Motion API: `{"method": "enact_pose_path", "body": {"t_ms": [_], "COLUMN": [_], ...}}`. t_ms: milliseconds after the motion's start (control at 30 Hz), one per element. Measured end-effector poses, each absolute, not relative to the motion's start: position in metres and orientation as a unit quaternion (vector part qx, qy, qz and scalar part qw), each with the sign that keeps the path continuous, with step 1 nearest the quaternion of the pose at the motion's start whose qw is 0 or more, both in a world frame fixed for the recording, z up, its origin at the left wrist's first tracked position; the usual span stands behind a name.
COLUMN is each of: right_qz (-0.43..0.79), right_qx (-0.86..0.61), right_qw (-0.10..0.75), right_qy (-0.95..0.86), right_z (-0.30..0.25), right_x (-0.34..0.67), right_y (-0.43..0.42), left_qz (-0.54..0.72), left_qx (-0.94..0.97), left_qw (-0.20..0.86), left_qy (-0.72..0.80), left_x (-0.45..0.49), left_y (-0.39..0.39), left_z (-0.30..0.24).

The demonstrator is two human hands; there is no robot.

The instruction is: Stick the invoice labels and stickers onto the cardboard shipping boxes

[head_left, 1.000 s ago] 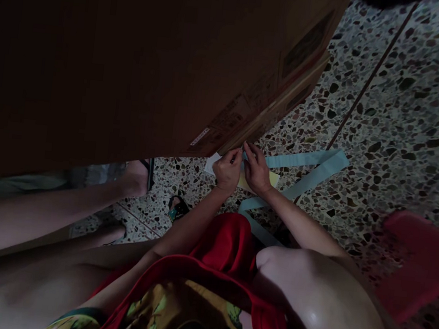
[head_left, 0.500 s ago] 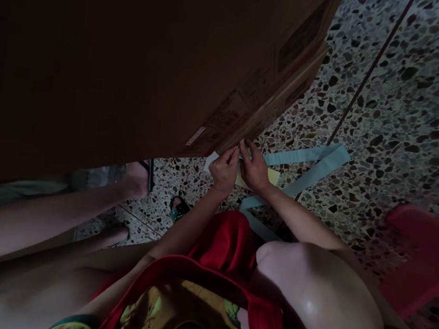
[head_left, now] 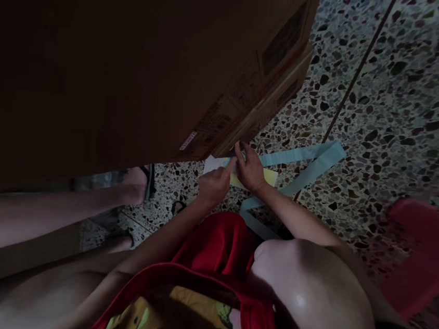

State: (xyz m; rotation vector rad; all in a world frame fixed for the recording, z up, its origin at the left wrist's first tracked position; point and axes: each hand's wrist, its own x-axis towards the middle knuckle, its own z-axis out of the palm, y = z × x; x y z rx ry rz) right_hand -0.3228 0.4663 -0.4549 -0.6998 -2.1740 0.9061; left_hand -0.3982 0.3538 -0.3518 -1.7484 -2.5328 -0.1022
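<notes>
A long light blue strip [head_left: 289,156], folded back on itself, lies on the floor and runs up to my right hand [head_left: 251,170]. That hand is closed at the strip's end, thumb and fingers near the lower corner of the cardboard box [head_left: 194,104]. My left hand [head_left: 214,185] has its index finger stretched out toward the right fingertips, over a white sheet [head_left: 212,165]; its other fingers are curled, and I see nothing held in them. A yellow sheet [head_left: 269,178] lies partly under my right hand.
The dark box fills the upper left, with printed panels along its side. Speckled terrazzo floor [head_left: 396,125] spreads on the right. A red plastic object [head_left: 422,254] stands at the right edge. Another person's sandalled foot [head_left: 141,182] is left of my hands; red cloth [head_left: 219,238] covers my lap.
My left hand has moved slightly down and left, going from a pinch to a stretched index finger. My right hand stays near the box corner. The view has shifted a little.
</notes>
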Motion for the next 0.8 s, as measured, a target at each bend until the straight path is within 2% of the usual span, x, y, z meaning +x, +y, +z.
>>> {"method": "enact_pose_path", "body": {"t_ms": [67, 133, 300, 433, 633, 700, 800], "right_qz": [0.353, 0.348, 0.333, 0.336, 0.291, 0.336, 0.443], "right_qx": [-0.268, -0.26, -0.249, -0.291, -0.332, -0.371, -0.388], "right_qw": [0.337, 0.332, 0.315, 0.32, 0.248, 0.26, 0.343], "right_qy": [-0.831, -0.837, -0.853, -0.836, -0.862, -0.826, -0.732], "right_z": [-0.459, -0.462, -0.462, -0.454, -0.451, -0.451, -0.441], "right_x": [-0.325, -0.325, -0.324, -0.323, -0.313, -0.306, -0.299], "right_y": [0.468, 0.47, 0.477, 0.483, 0.486, 0.491, 0.505], "left_qz": [0.122, 0.223, 0.304, 0.296, 0.284, 0.226, -0.006], "left_qx": [-0.585, -0.573, -0.585, -0.619, -0.629, -0.648, -0.602], "left_qw": [0.016, 0.025, 0.049, 0.042, 0.048, 0.018, -0.044], "left_qy": [-0.801, -0.788, -0.75, -0.726, -0.722, -0.728, -0.797], "left_x": [-0.399, -0.403, -0.419, -0.421, -0.436, -0.453, -0.472], "left_y": [0.362, 0.37, 0.362, 0.354, 0.362, 0.35, 0.339], "left_z": [-0.342, -0.334, -0.325, -0.326, -0.323, -0.316, -0.298]}}
